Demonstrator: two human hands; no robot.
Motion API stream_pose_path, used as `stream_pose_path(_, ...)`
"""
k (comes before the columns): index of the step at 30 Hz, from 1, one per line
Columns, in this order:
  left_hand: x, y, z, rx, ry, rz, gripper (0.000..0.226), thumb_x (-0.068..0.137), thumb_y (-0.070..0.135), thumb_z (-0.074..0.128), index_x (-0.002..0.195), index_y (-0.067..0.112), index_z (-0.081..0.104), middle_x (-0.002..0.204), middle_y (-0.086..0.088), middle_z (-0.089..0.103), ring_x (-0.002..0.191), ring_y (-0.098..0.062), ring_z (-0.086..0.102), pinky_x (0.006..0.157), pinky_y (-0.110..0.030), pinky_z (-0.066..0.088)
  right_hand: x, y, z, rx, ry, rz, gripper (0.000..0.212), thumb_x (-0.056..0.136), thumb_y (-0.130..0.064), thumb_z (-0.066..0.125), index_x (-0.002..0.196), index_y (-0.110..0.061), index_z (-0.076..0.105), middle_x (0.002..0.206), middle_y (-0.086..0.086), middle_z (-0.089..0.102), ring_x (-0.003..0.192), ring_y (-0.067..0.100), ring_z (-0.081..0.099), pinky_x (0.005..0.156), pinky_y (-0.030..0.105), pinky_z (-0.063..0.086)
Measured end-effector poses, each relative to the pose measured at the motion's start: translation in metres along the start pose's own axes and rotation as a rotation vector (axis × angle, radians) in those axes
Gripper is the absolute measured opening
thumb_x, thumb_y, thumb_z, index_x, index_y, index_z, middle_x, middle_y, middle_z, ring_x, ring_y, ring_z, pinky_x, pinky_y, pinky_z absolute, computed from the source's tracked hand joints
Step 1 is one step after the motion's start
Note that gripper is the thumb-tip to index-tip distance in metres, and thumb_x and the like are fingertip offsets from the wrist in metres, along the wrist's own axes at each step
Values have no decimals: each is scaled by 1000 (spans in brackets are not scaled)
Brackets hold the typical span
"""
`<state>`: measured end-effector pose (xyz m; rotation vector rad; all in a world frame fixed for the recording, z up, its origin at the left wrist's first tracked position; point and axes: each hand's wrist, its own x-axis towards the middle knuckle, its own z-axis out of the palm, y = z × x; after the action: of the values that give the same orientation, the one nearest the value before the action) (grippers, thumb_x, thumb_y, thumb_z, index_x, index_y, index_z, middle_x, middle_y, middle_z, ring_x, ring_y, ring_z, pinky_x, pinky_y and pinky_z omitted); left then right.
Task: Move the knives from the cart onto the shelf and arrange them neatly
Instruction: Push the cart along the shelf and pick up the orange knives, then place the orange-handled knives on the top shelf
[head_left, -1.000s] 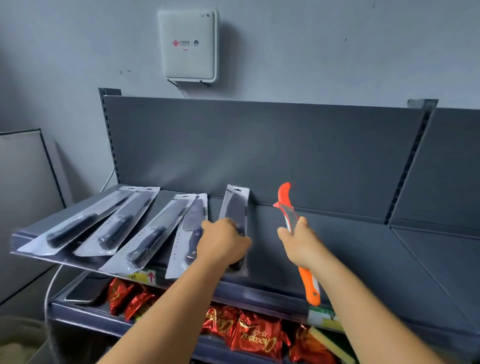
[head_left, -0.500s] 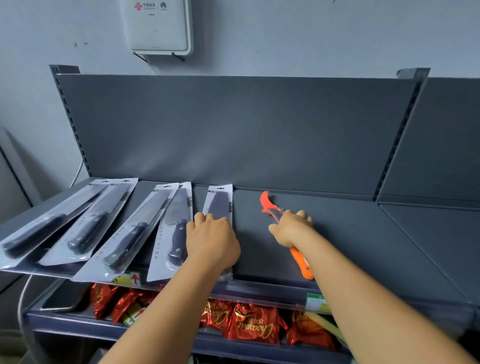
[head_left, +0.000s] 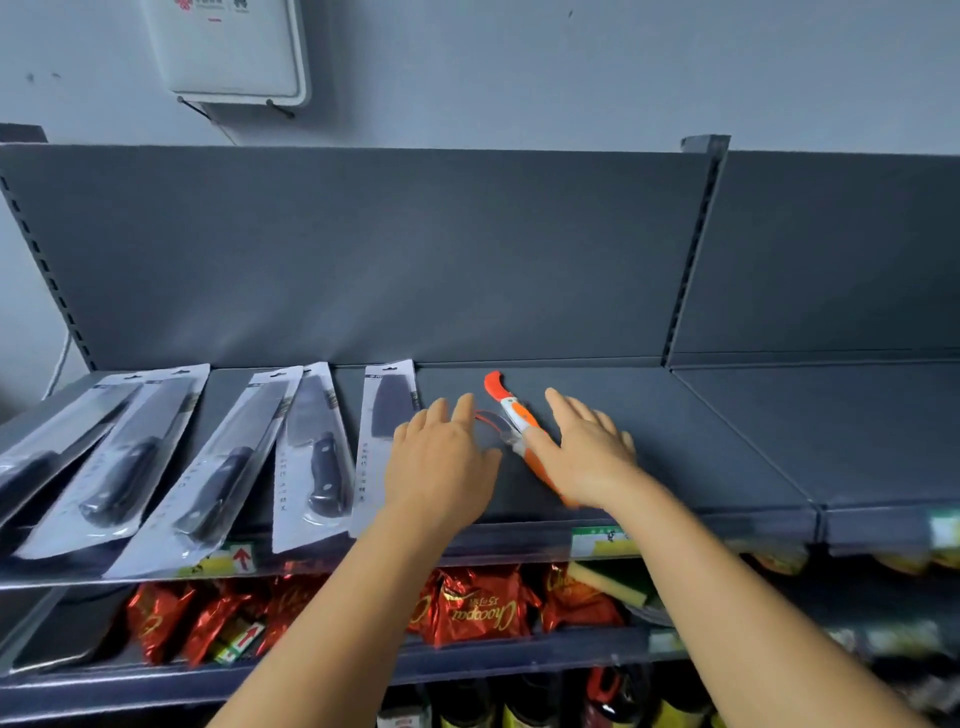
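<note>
Grey shelf (head_left: 649, 441) carries packaged knives (head_left: 311, 452) at left; both hands, left (head_left: 441, 467) and right (head_left: 587, 457), lie flat, fingers spread, flanking an orange knife (head_left: 511, 415).

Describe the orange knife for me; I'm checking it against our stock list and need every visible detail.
The orange knife lies flat on the grey shelf, to the right of the packaged black knives, tilted with its hooked tip toward the back panel. It looks like orange plastic with a white band. The right hand rests over its lower part with straight fingers; the left hand lies just beside it.
</note>
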<state>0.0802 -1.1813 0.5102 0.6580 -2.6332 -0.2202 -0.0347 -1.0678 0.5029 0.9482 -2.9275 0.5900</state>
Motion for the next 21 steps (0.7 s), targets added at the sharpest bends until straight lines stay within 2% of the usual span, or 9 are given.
stream_pose_path(2,-10,14,2,-81,38,93,60,94,41,43,147,19,24,136,-1,45,125,-24,42,102,-35,32,-22,10,-7,33,59,-2,66,92,-60,25,151,-33,10,158,-11,14,144,17,12,111,44,16)
stream_pose_path(6,-38,45,12,-177,35,273,61,93,41,46,147,19,26,141,2,42,129,-21,39,104,-32,31,-78,39,-12,63,126,42,63,95,-53,29,151,-33,8,158,-12,13,144,12,8,113,43,12)
stream_pose_path(13,-111,93,60,-195,-174,534,69,91,46,45,150,21,19,151,2,31,136,-17,31,111,-27,24,-184,113,11,91,111,312,65,96,-53,30,152,-30,7,159,-10,9,145,10,7,116,37,12)
stream_pose_path(21,-189,164,130,-204,-457,695,66,93,49,43,149,22,21,151,-1,29,137,-19,28,110,-29,22,-312,197,46,166,80,737,67,95,-53,36,152,-26,12,158,-4,17,144,14,14,114,34,18)
